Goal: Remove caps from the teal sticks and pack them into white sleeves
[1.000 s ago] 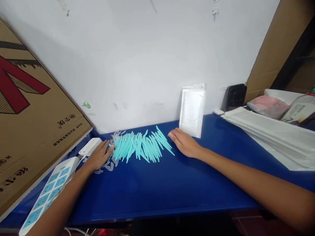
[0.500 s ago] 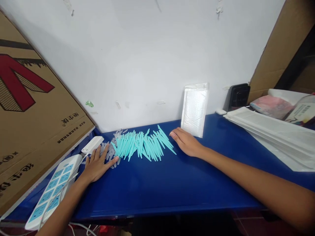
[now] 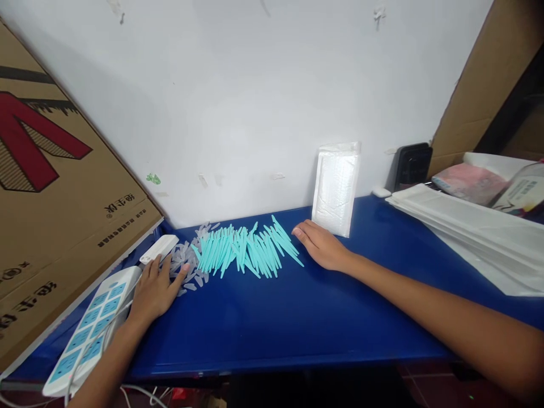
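A row of turquoise plastic sticks (image 3: pixel 242 252) with tapered ends lies side by side on the blue table (image 3: pixel 272 317). At its left end is a loose heap of small translucent plastic pieces (image 3: pixel 189 266). My left hand (image 3: pixel 155 289) lies with spread fingers at the heap's left edge, its thumb over some of the pieces. Right of the turquoise row, my right hand (image 3: pixel 321 246) rests on the table, thumb side toward the sticks. Its fingers are curled together and mostly hidden; whatever they may hold is out of sight.
A silvery bubble mailer (image 3: pixel 335 190) leans on the wall behind my right hand. A power strip (image 3: pixel 93 331) with cables and a white device (image 3: pixel 159 248) lie at left, beside a large cardboard box (image 3: pixel 55 198). White mailers (image 3: pixel 471 232) are stacked at right, near a black object (image 3: pixel 412 165).
My left hand has slid left and slightly toward me, uncovering more of the translucent pieces. My right hand and the turquoise sticks have stayed in place.
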`<state>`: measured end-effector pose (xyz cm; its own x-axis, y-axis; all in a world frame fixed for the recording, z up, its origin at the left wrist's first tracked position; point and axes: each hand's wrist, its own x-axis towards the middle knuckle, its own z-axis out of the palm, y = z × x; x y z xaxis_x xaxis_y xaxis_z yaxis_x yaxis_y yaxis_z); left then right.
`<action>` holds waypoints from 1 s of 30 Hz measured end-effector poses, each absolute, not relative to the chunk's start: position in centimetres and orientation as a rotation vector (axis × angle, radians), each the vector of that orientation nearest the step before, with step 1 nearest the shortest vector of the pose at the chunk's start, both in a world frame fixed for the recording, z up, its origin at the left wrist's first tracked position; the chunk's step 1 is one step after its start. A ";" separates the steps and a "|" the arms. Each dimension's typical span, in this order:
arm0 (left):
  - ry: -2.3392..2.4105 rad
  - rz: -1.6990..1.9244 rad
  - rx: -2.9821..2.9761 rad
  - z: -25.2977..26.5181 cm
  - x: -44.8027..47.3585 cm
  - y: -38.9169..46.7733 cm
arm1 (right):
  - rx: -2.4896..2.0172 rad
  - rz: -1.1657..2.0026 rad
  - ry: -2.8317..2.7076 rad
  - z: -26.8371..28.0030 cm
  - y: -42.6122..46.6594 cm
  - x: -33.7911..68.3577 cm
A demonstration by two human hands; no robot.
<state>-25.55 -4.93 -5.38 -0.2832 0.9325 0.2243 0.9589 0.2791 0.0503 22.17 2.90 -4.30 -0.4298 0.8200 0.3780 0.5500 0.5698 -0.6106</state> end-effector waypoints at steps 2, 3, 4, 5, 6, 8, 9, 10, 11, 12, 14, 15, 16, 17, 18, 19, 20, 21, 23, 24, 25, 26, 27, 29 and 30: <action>-2.455 -0.267 -1.737 -5.9 -25.4 -5.1 | -1.085 0.528 -2.143 -4.2 2.9 22.1; -2.492 -0.265 -1.724 -6.2 -25.3 -5.0 | -1.085 0.531 -2.142 -4.2 2.9 22.1; -2.523 -0.257 -1.717 -6.4 -25.2 -4.9 | -1.086 0.533 -2.140 -4.2 2.8 22.1; -2.546 -0.248 -1.714 -6.5 -24.9 -4.8 | -1.087 0.533 -2.139 -4.2 2.8 22.1; -2.553 -0.244 -1.718 -6.6 -24.7 -4.7 | -1.090 0.530 -2.139 -4.1 2.8 22.1; -2.529 -0.262 -1.770 -6.7 -24.0 -4.6 | -1.093 0.526 -2.144 -4.1 2.8 22.1; -2.506 -0.278 -1.812 -6.7 -23.5 -4.5 | -1.094 0.524 -2.148 -4.1 2.8 22.1; -2.478 -0.297 -1.859 -6.7 -23.0 -4.5 | -1.096 0.521 -2.152 -4.2 2.8 22.1; -2.451 -0.313 -1.905 -6.7 -22.5 -4.4 | -1.097 0.518 -2.156 -4.2 2.8 22.0; -2.429 -0.328 -1.946 -6.6 -22.0 -4.4 | -1.100 0.515 -2.159 -4.3 2.8 22.0; -2.401 -0.342 -2.011 -6.5 -20.9 -4.1 | -1.109 0.503 -2.163 -4.4 2.8 21.9; -2.394 -0.343 -2.034 -6.4 -20.4 -4.0 | -1.113 0.498 -2.164 -4.4 2.8 21.8; -2.392 -0.340 -2.047 -6.3 -20.0 -3.8 | -1.116 0.495 -2.165 -4.5 2.8 21.8; -2.392 -0.337 -2.054 -6.2 -19.7 -3.6 | -1.119 0.494 -2.164 -4.5 2.8 21.8; -2.385 -0.339 -2.059 -6.1 -19.4 -3.5 | -1.119 0.493 -2.165 -4.5 2.8 21.8; -2.368 -0.346 -2.066 -5.9 -19.1 -3.4 | -1.119 0.493 -2.166 -4.6 2.8 21.8; -2.343 -0.361 -2.074 -5.8 -18.9 -3.4 | -1.120 0.494 -2.167 -4.5 2.8 21.8; -2.313 -0.383 -2.081 -5.7 -18.7 -3.4 | -1.122 0.496 -2.168 -4.5 2.8 21.8; -2.262 -0.441 -2.086 -5.5 -18.4 -3.6 | -1.130 0.499 -2.174 -4.5 2.8 21.8; -2.248 -0.467 -2.077 -5.3 -18.2 -3.7 | -1.135 0.499 -2.178 -4.5 2.8 21.8; -2.239 -0.487 -2.059 -5.2 -18.0 -3.9 | -1.142 0.498 -2.180 -4.5 2.8 21.7; -2.231 -0.499 -2.035 -5.1 -17.9 -4.0 | -1.146 0.494 -2.182 -4.5 2.8 21.7; -2.220 -0.503 -2.011 -5.0 -17.7 -4.1 | -1.149 0.488 -2.183 -4.5 2.8 21.7; -2.190 -0.499 -1.972 -4.8 -17.4 -4.1 | -1.156 0.471 -2.184 -4.6 2.9 21.6; -2.173 -0.498 -1.964 -4.7 -17.4 -4.1 | -1.164 0.461 -2.183 -4.6 2.8 21.5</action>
